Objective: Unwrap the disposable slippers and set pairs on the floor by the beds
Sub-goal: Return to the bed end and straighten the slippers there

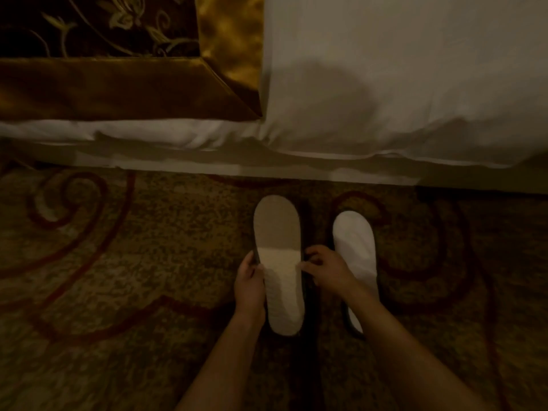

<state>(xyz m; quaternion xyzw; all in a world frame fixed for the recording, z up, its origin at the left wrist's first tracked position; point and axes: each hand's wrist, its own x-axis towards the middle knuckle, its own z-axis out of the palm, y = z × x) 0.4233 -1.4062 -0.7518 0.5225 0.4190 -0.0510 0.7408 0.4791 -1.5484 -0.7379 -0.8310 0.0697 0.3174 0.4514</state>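
Two white disposable slippers lie side by side on the patterned carpet in front of the bed. The left slipper (280, 262) shows a beige insole at its far end and a white textured upper near me. My left hand (248, 287) grips its left edge. My right hand (324, 269) pinches its right edge with the fingertips. The right slipper (354, 241) lies flat on the carpet just right of my right hand, partly hidden by my right wrist and forearm. No wrapper is in view.
The bed (385, 84) with white sheets runs across the top, its base edge just beyond the slippers. A brown and gold runner (118, 84) drapes over the bed at upper left. Brown carpet (118, 262) with red swirls spreads left and right.
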